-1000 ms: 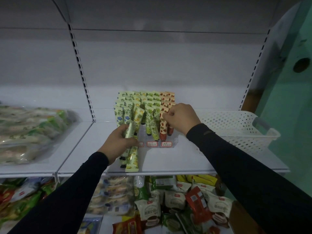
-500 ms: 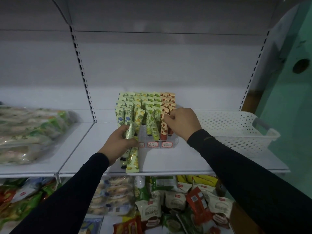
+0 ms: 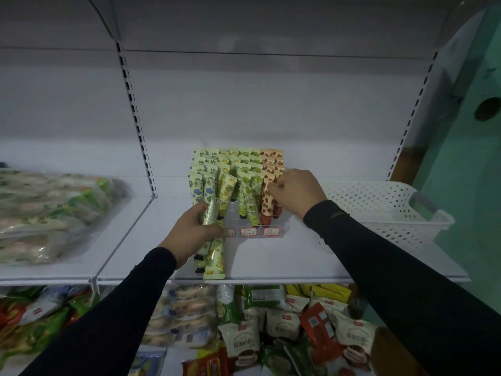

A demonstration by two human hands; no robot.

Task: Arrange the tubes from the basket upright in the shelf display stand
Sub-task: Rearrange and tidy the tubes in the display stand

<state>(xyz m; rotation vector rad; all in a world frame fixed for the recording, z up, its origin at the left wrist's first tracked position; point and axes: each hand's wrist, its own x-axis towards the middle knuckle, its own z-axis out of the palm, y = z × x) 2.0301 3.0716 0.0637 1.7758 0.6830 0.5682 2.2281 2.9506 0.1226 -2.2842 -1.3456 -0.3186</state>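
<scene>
A clear display stand (image 3: 283, 229) with price labels sits mid-shelf, packed with upright tubes (image 3: 233, 169) in green, yellow and red prints. My left hand (image 3: 191, 230) grips a small bunch of tubes (image 3: 214, 260), caps and ends pointing down toward the shelf edge, just left of the stand's front. My right hand (image 3: 296, 192) pinches the top of a red strawberry tube (image 3: 267, 210) standing in the stand's front right row. The white perforated basket (image 3: 385, 210) stands to the right; its inside is hidden from here.
Flat bagged snacks (image 3: 46, 213) lie on the left shelf section. Below the shelf, packaged foods (image 3: 271, 327) fill the lower level. A slotted upright (image 3: 135, 120) divides the shelf bays. A green wall (image 3: 466, 158) stands at the right.
My right hand has drawn slightly down and right while staying on the red tube. My left hand has kept its bunch of tubes almost still.
</scene>
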